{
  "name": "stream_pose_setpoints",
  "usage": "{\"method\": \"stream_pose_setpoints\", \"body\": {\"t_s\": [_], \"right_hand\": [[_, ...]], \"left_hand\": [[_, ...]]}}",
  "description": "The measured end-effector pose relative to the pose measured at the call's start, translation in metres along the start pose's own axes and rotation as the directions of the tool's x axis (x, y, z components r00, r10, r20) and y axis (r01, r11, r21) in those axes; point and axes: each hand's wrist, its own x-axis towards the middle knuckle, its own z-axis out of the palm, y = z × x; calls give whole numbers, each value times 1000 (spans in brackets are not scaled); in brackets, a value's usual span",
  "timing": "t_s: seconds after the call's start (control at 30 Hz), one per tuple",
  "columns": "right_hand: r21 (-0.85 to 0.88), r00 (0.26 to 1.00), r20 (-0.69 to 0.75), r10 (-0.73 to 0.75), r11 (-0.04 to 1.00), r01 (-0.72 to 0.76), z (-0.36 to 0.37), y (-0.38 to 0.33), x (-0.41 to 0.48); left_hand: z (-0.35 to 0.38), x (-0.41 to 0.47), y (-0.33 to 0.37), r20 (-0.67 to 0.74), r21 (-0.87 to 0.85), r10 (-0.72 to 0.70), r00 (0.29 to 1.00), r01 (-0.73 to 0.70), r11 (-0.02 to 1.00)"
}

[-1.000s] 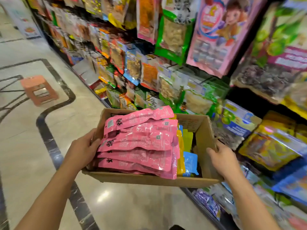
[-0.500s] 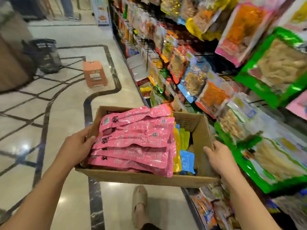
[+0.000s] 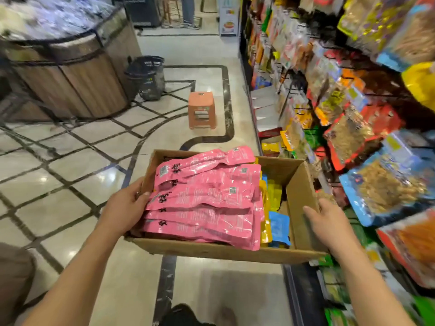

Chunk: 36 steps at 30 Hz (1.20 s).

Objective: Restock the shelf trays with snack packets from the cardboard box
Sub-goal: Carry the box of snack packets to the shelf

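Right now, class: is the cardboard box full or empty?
Mostly full: pink packets pile above the cardboard box rim, with yellow packets and blue packets beside them.

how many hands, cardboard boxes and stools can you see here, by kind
hands: 2, left hand and right hand, both gripping the box
cardboard box: 1
orange stool: 1
total: 4
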Motion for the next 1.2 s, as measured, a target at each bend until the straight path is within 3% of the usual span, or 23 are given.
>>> {"method": "stream_pose_setpoints", "body": {"t_s": [0.17, 0.5, 0.8, 1.2], "right_hand": [[-6, 998, 7, -63, 998, 63, 12, -48, 77], [25, 999, -23, 29, 999, -28, 43, -159, 224], [30, 1000, -30, -2, 1000, 3, 52, -269, 342], [64, 999, 26, -46, 997, 44, 84, -386, 579]], "left_hand": [[-6, 70, 0, -27, -31, -17, 999, 16, 999], [-19, 276, -3, 18, -48, 19, 1000, -18, 999], [-40, 444, 9, 28, -51, 13, 1000, -12, 999], [-32, 671, 41, -41, 8, -69, 997, 70, 998]]}}
